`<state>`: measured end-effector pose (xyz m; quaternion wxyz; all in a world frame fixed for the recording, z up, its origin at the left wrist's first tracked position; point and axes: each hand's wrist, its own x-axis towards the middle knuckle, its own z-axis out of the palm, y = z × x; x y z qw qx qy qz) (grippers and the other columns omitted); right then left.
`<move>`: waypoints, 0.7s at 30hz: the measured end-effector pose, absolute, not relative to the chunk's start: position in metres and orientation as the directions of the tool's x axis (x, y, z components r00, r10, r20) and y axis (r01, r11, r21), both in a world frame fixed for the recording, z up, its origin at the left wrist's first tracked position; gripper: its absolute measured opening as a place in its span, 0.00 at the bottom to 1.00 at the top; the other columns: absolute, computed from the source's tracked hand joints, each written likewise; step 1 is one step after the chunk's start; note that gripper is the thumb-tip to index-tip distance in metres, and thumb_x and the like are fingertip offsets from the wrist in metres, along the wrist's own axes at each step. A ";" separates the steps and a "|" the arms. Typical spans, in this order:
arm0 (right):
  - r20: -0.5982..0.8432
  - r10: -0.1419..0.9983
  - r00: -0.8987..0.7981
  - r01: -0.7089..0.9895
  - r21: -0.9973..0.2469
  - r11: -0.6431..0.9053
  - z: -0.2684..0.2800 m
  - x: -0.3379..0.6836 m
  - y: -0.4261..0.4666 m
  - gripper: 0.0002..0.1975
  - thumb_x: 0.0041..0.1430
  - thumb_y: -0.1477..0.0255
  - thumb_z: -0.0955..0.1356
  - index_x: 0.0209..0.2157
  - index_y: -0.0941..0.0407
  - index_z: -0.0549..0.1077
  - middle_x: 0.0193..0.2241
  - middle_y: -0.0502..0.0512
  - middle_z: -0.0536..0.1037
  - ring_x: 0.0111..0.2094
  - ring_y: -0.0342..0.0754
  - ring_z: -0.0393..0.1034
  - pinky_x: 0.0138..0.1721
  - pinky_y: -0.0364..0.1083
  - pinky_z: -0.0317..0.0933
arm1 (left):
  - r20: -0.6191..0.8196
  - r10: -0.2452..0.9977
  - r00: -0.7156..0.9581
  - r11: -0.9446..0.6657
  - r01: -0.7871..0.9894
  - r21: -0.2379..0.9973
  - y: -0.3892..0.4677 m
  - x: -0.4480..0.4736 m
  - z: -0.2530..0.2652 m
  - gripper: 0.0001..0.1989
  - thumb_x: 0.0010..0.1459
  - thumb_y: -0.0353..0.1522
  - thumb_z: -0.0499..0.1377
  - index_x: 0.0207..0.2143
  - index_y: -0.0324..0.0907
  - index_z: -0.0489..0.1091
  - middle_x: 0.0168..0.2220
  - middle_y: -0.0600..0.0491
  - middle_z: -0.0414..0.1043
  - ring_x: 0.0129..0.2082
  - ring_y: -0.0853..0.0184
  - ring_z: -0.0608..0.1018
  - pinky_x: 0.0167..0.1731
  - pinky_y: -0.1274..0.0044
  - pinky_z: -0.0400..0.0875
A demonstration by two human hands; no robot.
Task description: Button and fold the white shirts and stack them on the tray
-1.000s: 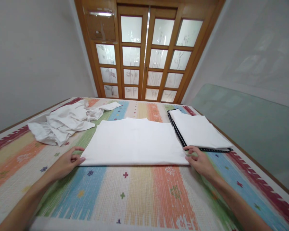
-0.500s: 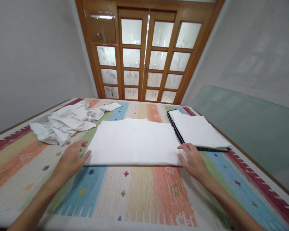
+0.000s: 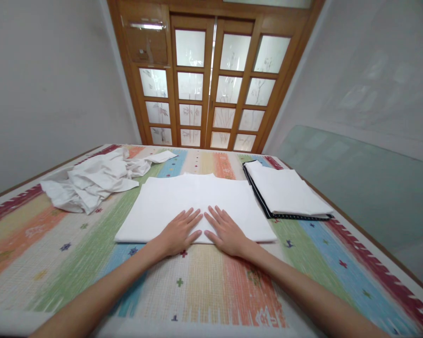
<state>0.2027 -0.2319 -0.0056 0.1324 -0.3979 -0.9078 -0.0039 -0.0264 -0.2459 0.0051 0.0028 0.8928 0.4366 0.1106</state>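
A folded white cloth, perhaps a garment, lies flat in front of me with its straight folded edge toward me. My left hand rests palm down on the near middle of it, fingers spread. Beside it, my right hand lies flat on the same cloth, fingers also spread. The two hands are close together, thumbs nearly meeting. Neither hand grips anything. The undersides of both hands are hidden.
A crumpled white cloth lies at the left. To the right is a folded stack of white fabric over black dotted fabric. A striped, colourful tablecloth covers the table. Wooden glazed doors stand behind.
Both hands have moved inward from the left and right near corners of the folded cloth to its near middle, and now lie flat on it. The cloths look unmoved.
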 end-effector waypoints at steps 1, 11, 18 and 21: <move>0.238 0.732 -0.638 0.735 -0.095 0.672 -0.007 0.211 -0.232 0.31 0.69 0.58 0.57 0.67 0.59 0.56 0.68 0.64 0.53 0.69 0.58 0.42 0.66 0.61 0.45 | 0.185 0.784 0.593 -0.615 0.782 0.100 -0.245 -0.035 0.004 0.30 0.69 0.47 0.41 0.68 0.45 0.51 0.69 0.50 0.51 0.68 0.60 0.55 0.65 0.64 0.51; 0.258 0.892 -0.371 0.920 -0.027 0.391 -0.035 0.303 -0.234 0.33 0.70 0.56 0.50 0.67 0.63 0.53 0.68 0.65 0.53 0.69 0.54 0.44 0.66 0.57 0.44 | 0.152 0.895 0.418 -0.427 0.904 0.029 -0.247 -0.134 -0.005 0.33 0.67 0.50 0.39 0.68 0.45 0.50 0.69 0.52 0.49 0.69 0.58 0.52 0.66 0.62 0.49; 0.188 0.914 -0.359 0.928 -0.037 0.371 -0.026 0.283 -0.224 0.37 0.69 0.54 0.49 0.65 0.68 0.57 0.66 0.73 0.54 0.68 0.63 0.43 0.65 0.63 0.45 | 0.077 0.961 0.267 -0.272 0.961 0.053 -0.233 -0.134 0.001 0.37 0.66 0.51 0.37 0.66 0.35 0.55 0.68 0.42 0.50 0.68 0.52 0.54 0.64 0.59 0.53; 0.187 0.864 -0.468 0.867 -0.095 0.490 -0.013 0.244 -0.210 0.33 0.70 0.57 0.50 0.65 0.64 0.58 0.67 0.69 0.53 0.69 0.61 0.42 0.65 0.63 0.46 | 0.070 0.951 0.301 -0.306 0.948 0.084 -0.218 -0.104 0.005 0.35 0.67 0.49 0.37 0.66 0.36 0.54 0.69 0.41 0.49 0.69 0.51 0.52 0.64 0.57 0.51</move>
